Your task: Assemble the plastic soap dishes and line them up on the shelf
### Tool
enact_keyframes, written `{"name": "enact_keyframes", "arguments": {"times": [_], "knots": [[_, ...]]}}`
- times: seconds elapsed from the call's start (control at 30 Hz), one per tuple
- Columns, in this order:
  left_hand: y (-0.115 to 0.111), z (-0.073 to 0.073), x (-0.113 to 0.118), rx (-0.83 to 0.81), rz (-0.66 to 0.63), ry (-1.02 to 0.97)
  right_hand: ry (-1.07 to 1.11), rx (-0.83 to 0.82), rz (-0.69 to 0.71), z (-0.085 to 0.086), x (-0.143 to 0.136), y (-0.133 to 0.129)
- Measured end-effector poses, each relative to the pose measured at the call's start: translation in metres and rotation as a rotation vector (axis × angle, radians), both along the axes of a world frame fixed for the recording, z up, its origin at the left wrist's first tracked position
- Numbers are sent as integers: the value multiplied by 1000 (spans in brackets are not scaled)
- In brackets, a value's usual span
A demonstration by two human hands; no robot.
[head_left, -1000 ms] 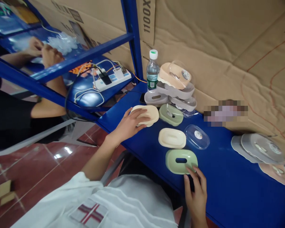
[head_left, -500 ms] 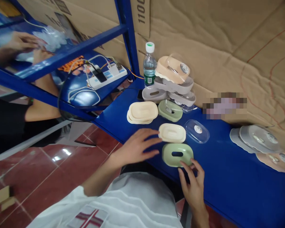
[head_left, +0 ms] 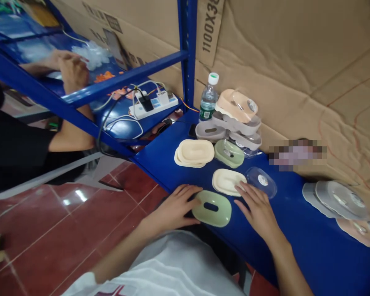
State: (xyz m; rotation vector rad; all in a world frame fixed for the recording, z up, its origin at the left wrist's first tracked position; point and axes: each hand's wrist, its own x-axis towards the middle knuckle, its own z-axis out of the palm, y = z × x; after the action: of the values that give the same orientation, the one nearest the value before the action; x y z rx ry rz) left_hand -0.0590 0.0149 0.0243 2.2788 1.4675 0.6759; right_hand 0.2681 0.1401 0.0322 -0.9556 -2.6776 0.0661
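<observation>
On cardboard: "1100X3…" txt, partly cut

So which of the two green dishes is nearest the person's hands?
The front green dish, by the left hand; the other green dish sits farther back, beside the cream stack.

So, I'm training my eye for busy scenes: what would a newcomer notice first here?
Probably the pale green dish with a slot, by the person's left hand. Then the clear bottle with its white cap, standing beside stacked containers near the cardboard.
</observation>
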Motion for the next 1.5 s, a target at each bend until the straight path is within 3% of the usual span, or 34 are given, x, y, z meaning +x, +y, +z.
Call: {"name": "enact_keyframes", "arguments": {"times": [0.13, 0.37, 0.5, 0.67, 0.97, 1.1, 1.27, 1.5], "knots": [[-2, -1, -16, -41, 86, -44, 11, 1, -10, -11, -11, -4], [7, -6, -7, -20, 48, -176, 171, -4, -177, -4, 14, -26], [16, -2, 0, 122, 29, -294, 217, -80, -217, -6, 20, -49], [31, 3, 8, 297, 10, -262, 238, -31, -227, -12, 18, -61], [22, 5, -3, 197, 19, -212, 127, 53, -249, -17, 35, -60], [18, 6, -4, 164, 41, -237, 104, 6, -213, -17, 33, -61], [24, 4, 16, 233, 104, -288, 192, -94, -144, -13, 32, -62], [67, 1, 52, 212, -30, -397, 307, -198, -421, -13, 38, -61]]}}
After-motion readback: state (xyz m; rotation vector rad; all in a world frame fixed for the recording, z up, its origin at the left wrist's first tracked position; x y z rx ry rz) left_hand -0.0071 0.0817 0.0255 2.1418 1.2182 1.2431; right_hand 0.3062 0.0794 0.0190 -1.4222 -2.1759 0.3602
